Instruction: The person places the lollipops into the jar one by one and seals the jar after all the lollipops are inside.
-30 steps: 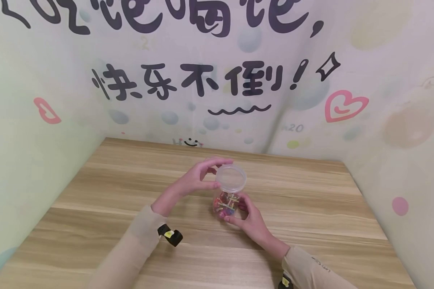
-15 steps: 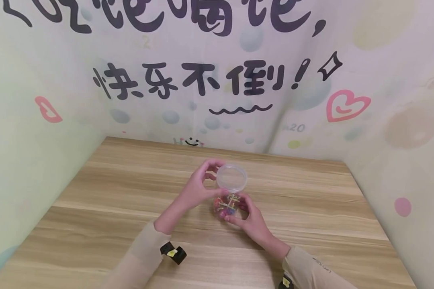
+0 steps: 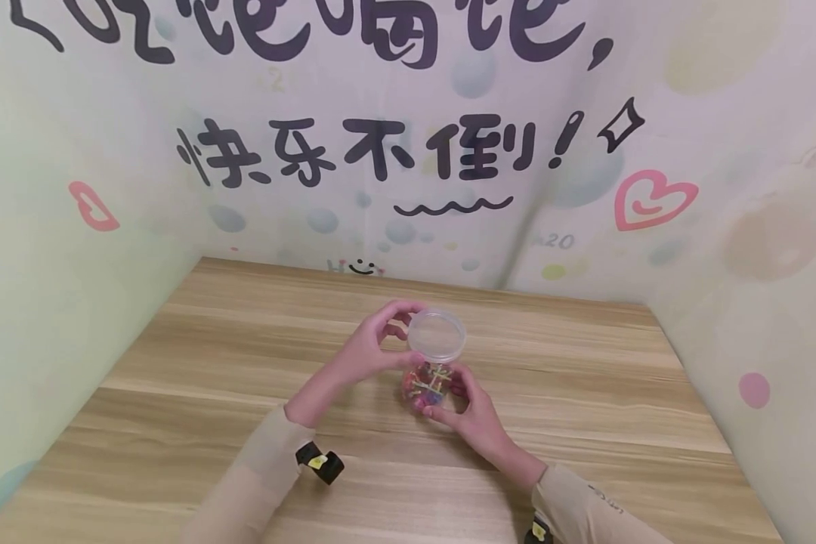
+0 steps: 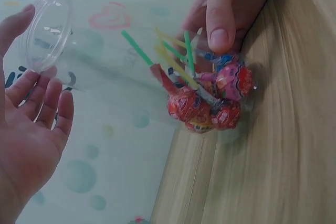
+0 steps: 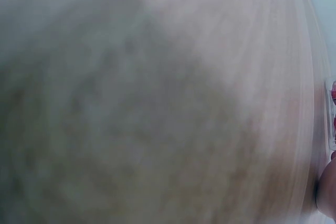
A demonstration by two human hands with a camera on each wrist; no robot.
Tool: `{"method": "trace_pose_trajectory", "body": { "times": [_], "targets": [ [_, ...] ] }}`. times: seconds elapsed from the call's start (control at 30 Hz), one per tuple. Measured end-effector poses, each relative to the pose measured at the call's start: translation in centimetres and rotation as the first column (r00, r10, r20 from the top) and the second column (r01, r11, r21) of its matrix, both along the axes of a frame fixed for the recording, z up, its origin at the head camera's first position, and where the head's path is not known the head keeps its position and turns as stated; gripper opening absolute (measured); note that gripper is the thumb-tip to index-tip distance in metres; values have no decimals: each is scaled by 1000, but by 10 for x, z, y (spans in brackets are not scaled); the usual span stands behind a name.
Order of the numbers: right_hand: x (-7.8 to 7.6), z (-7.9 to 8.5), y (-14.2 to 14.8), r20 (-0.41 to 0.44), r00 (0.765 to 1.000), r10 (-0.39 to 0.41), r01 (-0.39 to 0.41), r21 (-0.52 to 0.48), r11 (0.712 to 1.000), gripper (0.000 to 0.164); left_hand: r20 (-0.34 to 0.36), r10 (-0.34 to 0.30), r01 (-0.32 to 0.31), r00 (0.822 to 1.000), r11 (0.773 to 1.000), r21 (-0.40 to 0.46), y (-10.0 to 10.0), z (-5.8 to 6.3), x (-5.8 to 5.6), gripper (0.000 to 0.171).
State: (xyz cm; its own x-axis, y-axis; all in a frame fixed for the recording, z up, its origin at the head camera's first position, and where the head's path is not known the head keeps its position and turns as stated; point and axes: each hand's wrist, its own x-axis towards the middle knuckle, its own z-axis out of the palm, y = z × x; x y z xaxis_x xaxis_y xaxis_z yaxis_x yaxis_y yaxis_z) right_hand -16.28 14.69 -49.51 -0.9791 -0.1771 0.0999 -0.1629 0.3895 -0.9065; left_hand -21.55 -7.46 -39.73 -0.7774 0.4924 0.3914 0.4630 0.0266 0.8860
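Observation:
A clear plastic jar stands upright on the table, with several wrapped lollipops inside. On its mouth sits a round translucent lid. My left hand holds the lid's rim from the left, thumb at the front and fingers behind. My right hand grips the lower jar from the right, its thumb in front; some fingers are hidden behind the jar. In the left wrist view, green and yellow sticks point up toward the lid. Only a sliver of the jar shows in the right wrist view.
The wood-grain table runs back to a white wall with black lettering and pink hearts. Side walls close it in left and right. A black strap device is on the left sleeve. Blurred cloth covers much of the right wrist view.
My left hand has turned about the lid, its thumb coming forward along the rim, and its forearm has shifted slightly back since. My right hand and the jar have stayed put.

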Motion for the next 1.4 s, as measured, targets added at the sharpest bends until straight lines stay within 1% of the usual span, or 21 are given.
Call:
{"method": "trace_pose_trajectory", "body": {
  "times": [0.2, 0.43, 0.57, 0.63, 0.73, 0.8, 0.87, 1.0, 1.07, 1.13, 1.27, 1.4],
  "targets": [
    [0, 0, 0, 1, 1000, 0, 0, -2, 1000, 76, 2, -74, 74, 997, 996, -56, -6, 4, -7, 73],
    [-1, -2, 0, -14, 1000, 5, -5, 4, 1000, 76, 9, -156, 156, 988, 982, -104, -10, 10, -16, 67],
    [-1, -1, 0, -13, 1000, 5, -5, 5, 1000, 77, -4, -203, 202, 979, 974, -104, -12, 11, -21, 66],
    [-1, -1, 0, -9, 1000, 5, -5, 2, 1000, 77, -6, -210, 208, 978, 972, -107, -12, 11, -22, 67],
    [-2, -1, -1, -5, 1000, 3, -3, 2, 1000, 77, 10, -213, 213, 977, 974, -79, -13, 10, -20, 69],
    [-2, -1, -1, -2, 1000, 1, -1, -2, 1000, 77, 30, -206, 207, 978, 977, -49, -12, 9, -17, 70],
    [-2, -2, -1, -7, 1000, 2, -2, 0, 1000, 77, 40, -185, 186, 982, 982, -18, -10, 8, -12, 73],
    [-2, -3, 0, -17, 1000, 1, -1, -1, 1000, 77, 34, -96, 95, 995, 995, 11, -6, 4, -2, 75],
    [-2, -3, 0, -19, 1000, -1, 1, 1, 1000, 77, 37, -51, 50, 998, 998, 28, -4, 2, 2, 77],
    [-1, -3, 0, -20, 1000, -4, 4, 4, 1000, 77, 46, -20, 18, 999, 999, 49, -1, 0, 5, 77],
    [-1, -3, 0, -16, 1000, -6, 6, 4, 1000, 76, 59, 16, -21, 998, 997, 70, 1, -2, 8, 73],
    [-1, -3, -1, -17, 1000, -3, 3, -3, 1000, 76, 60, 21, -25, 998, 997, 69, 1, -3, 8, 68]
  ]
}}
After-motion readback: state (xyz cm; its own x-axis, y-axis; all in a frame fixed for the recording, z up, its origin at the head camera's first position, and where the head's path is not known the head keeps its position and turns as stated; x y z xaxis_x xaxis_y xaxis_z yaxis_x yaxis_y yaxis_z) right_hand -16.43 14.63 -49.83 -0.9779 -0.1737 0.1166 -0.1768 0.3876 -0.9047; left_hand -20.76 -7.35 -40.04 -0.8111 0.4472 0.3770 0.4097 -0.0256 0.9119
